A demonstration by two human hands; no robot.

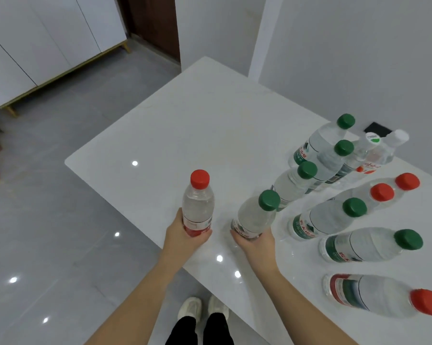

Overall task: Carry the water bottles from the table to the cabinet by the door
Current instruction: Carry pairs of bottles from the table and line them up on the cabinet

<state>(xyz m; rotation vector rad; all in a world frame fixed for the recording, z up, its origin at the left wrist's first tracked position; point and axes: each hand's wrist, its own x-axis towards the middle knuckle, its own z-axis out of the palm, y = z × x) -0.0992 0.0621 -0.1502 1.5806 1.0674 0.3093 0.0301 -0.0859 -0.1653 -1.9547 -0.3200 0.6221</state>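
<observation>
Two bottles gripped, the carry judged barely begun.

The left hand [185,235] curls its fingers [207,232] round a red-capped bottle [197,207], and the right hand [256,241] wraps a green-capped bottle [256,215]. Both are capped and full of clear water, at the tabletop [185,125] edge. Right of the right fingers stand about ten more bottles [334,217]. The cabinet [43,41] lies well beyond the left fingers, with no bottle seen there.
</observation>
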